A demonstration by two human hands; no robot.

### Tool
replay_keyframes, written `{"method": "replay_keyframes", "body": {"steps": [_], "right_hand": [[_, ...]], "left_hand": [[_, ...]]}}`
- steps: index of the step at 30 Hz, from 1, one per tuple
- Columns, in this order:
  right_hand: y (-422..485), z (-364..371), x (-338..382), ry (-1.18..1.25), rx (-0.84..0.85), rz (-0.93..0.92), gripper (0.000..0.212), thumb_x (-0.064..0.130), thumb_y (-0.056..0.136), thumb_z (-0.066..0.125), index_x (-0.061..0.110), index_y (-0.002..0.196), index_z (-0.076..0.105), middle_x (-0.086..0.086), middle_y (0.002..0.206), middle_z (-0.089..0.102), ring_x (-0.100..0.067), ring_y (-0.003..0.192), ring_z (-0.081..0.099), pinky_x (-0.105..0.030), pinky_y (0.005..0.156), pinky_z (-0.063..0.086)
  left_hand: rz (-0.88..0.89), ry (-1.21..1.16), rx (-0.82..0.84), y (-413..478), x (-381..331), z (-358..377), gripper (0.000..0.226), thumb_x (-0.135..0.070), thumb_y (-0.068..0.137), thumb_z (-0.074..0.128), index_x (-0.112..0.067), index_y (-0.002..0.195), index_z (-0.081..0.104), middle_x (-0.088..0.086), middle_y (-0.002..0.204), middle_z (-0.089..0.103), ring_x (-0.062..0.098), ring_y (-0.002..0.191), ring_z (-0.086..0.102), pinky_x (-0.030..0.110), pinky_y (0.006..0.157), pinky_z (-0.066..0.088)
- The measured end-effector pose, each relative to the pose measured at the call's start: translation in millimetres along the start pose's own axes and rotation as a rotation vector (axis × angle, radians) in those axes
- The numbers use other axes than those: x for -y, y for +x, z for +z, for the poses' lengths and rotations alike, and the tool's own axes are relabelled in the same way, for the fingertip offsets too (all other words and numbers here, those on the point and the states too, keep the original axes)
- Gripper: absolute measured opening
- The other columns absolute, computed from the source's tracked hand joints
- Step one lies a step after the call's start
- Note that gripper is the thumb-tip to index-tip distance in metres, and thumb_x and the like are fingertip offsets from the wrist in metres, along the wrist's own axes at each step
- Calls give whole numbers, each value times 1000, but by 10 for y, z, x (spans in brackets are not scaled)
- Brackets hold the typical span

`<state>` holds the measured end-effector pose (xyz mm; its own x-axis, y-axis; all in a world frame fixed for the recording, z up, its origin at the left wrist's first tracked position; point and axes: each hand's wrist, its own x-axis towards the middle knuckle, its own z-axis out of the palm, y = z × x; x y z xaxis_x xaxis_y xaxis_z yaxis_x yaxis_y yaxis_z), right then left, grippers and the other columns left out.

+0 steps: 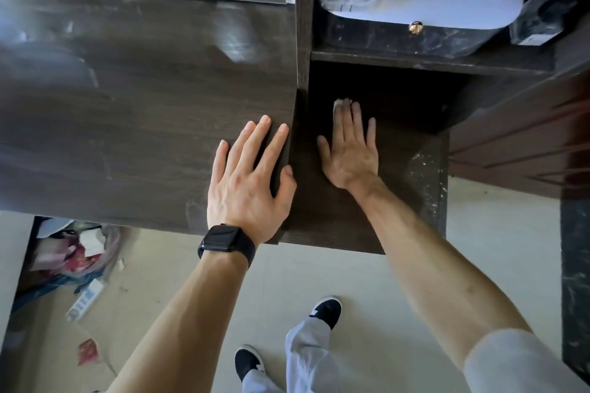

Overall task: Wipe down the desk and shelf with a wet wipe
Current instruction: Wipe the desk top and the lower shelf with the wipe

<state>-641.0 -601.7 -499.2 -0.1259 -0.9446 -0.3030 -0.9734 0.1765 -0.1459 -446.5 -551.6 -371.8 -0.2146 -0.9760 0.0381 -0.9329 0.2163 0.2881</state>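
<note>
On desk [127, 112] and shelf [402, 150], hands [249, 182] [349, 153] flat

Pale floor [351, 277] is showing at 6 o'clock, with light lying evenly across it. A dark wood-grain desk [127, 105] is filling 9 to 11 o'clock, glare streaking its top. A dark shelf unit [415, 62] is standing at 1 o'clock. A reddish-brown panelled surface [526, 143], possibly a door, is sitting at 3 o'clock. Bagged clutter [79, 249] is lying at 8 o'clock.
</note>
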Motion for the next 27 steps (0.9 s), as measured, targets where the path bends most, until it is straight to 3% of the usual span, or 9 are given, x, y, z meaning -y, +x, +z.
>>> {"method": "replay_keyframes", "body": {"steps": [4, 7, 9, 12, 15, 18, 23, 27], "right_hand": [[-71, -33, -313, 114, -37, 368, 76, 56, 100, 4, 9, 157, -13, -8, 167, -17, -21, 153, -21, -52, 124, -8], [-570, 56, -382, 139, -60, 460, 80, 57, 100, 7, 4, 157, -11, -12, 167, -16, -25, 154, -18, -55, 124, -2], [-787, 128, -237, 84, -20, 345, 79, 55, 102, 10, 5, 157, -14, -12, 166, -19, -26, 153, -20, -53, 125, -2], [-707, 184, 9, 16, 13, 14, 75, 54, 102, 11, 10, 157, -16, -7, 165, -23, -21, 152, -23, -48, 124, -8], [-184, 42, 100, -29, 27, -43, 74, 56, 101, 7, 14, 156, -19, -4, 165, -24, -19, 151, -26, -48, 124, -11], [65, -87, -84, 25, 48, 173, 74, 55, 101, 5, 13, 156, -19, -4, 165, -23, -19, 151, -26, -49, 123, -12], [-598, -17, -640, 138, -37, 608, 86, 64, 98, 7, 4, 157, -11, -14, 167, -15, -28, 153, -18, -54, 123, -7], [-802, 87, -493, 193, -31, 711, 94, 67, 96, 11, -2, 155, -14, -21, 165, -16, -32, 153, -17, -51, 124, -6]], "left_hand": [[-6, 1, 11, 5, -6, -13, 56, -39, 96, 42, -30, 151, 37, -5, 161, 28, 14, 150, 19, 41, 123, 11], [-8, 3, 24, 8, -18, -22, 56, -40, 96, 42, -30, 151, 36, -5, 161, 27, 14, 150, 18, 41, 123, 10], [-10, 7, 28, 19, -8, -29, 56, -39, 96, 42, -30, 151, 36, -4, 161, 27, 15, 150, 18, 41, 123, 10], [-1, 6, 31, 11, -10, -29, 57, -39, 96, 43, -30, 152, 35, -4, 161, 27, 16, 150, 19, 42, 123, 10], [7, -2, 18, 1, -4, -22, 57, -38, 96, 43, -29, 151, 37, -3, 160, 29, 16, 149, 20, 43, 122, 12], [6, 9, 50, 6, 3, -13, 57, -39, 97, 39, -31, 153, 32, -5, 162, 24, 15, 151, 15, 44, 123, 12], [3, 37, 128, 22, 11, -19, 58, -41, 100, 29, -36, 156, 14, -10, 165, 6, 11, 152, 0, 46, 123, 8], [-11, 36, 140, 27, 10, -24, 59, -42, 100, 28, -38, 156, 12, -10, 165, 4, 10, 152, -2, 46, 123, 6]]}}
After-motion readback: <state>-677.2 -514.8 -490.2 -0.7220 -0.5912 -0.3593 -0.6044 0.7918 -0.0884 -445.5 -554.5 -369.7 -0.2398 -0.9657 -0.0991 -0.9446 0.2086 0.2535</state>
